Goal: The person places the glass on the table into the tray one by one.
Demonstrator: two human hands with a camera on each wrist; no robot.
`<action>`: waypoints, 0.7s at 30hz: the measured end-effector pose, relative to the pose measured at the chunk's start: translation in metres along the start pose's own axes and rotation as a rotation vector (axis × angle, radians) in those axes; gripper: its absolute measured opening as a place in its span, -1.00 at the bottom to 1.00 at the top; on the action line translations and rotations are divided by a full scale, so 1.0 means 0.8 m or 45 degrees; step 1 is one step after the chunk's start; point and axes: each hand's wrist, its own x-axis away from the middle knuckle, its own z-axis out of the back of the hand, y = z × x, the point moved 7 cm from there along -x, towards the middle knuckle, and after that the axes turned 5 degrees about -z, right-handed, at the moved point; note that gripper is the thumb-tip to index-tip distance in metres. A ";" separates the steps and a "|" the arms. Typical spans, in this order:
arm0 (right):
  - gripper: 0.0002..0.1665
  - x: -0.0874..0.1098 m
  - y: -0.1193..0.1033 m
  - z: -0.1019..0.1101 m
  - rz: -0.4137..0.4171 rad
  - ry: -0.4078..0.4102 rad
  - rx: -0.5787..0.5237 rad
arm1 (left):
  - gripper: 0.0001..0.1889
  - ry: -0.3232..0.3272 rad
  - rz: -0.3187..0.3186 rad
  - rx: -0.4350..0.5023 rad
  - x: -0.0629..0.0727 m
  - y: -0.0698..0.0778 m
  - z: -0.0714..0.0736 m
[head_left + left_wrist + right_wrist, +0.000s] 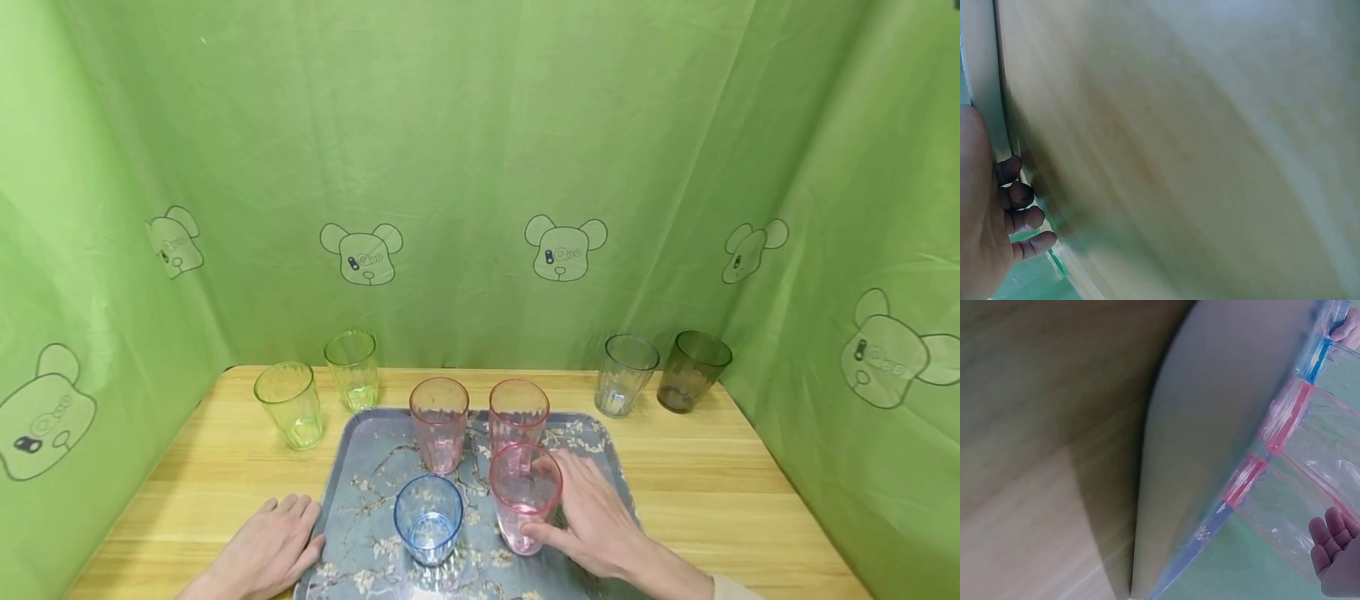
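Note:
My right hand (pixel 600 521) holds a clear pink tumbler (pixel 517 525) at the front right of a patterned grey-blue tray (pixel 360 467), thumb on the near side and fingers behind. In the right wrist view, the fingers (pixel 1330 540) look bent beside the pink plastic. Left of that tumbler stands a blue tumbler (pixel 429 521). Two more pink tumblers, one on the left (pixel 440 429) and one on the right (pixel 517 408), are behind; the front one partly covers the right one. My left hand (pixel 270 546) rests on the table against the tray's left edge.
Two green tumblers, one nearer (pixel 291 408) and one farther (pixel 352 371), stand behind the tray's left side. At the back right are a grey-blue tumbler (pixel 626 375) and a dark brown one (pixel 692 371). Green curtains (pixel 465 167) enclose the wooden table (pixel 705 475).

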 end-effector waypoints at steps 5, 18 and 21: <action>-0.17 0.000 0.000 -0.002 -0.003 -0.007 -0.008 | -0.72 -0.058 0.020 0.024 0.000 -0.002 -0.004; -0.15 0.003 0.003 -0.005 -0.039 -0.049 -0.042 | -0.71 0.004 -0.001 0.003 -0.001 0.000 -0.001; -0.14 0.003 0.002 -0.005 -0.035 -0.055 -0.042 | -0.71 0.023 -0.004 -0.003 -0.001 0.001 0.001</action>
